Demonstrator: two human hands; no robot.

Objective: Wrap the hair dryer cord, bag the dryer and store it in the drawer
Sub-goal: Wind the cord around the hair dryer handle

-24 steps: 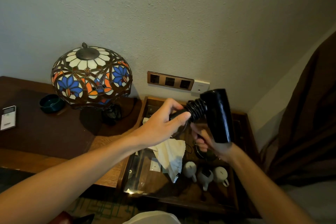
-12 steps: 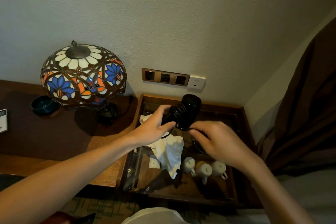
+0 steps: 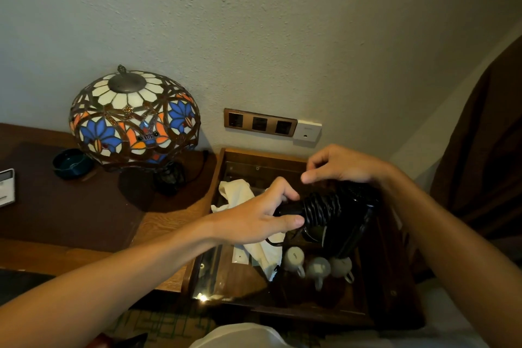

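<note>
The step in hand looks like the cord wrap, near its end: the person's left hand [image 3: 255, 223] has its grip clamped round the handle end of the black hair dryer [image 3: 336, 213], thumb on top and fingers curled under, while the cord [image 3: 320, 207] sits in tight coils around the handle. The dryer is held in the air above the open wooden drawer [image 3: 375, 316], its barrel slanting down toward the drawer's right side. The right hand [image 3: 343, 165] hovers just above the coils with thumb and forefinger drawn close together; whether they pinch a strand of cord cannot be told, as nothing shows clearly between them. A short loop of cord hangs below the left hand. The next move probably calls for tucking in that loose end so the coils hold, then freeing one hand to take up the white cloth bag [image 3: 248, 223] that lies crumpled in the drawer's left half, under the left hand. Three small white cups [image 3: 317, 265] lie in the drawer near its front edge, under the dryer's barrel. To the left of the drawer stands a dark wooden desk [image 3: 56, 223] that carries a stained-glass lamp [image 3: 134, 118] near its back right corner, a dark green dish [image 3: 72, 164] beside the lamp, and a white remote [image 3: 5, 188] farther left. On the textured wall behind are a bronze outlet panel [image 3: 260, 123] and a white socket plate [image 3: 307, 130], and a brown curtain [image 3: 485, 150] hangs at the right.
</note>
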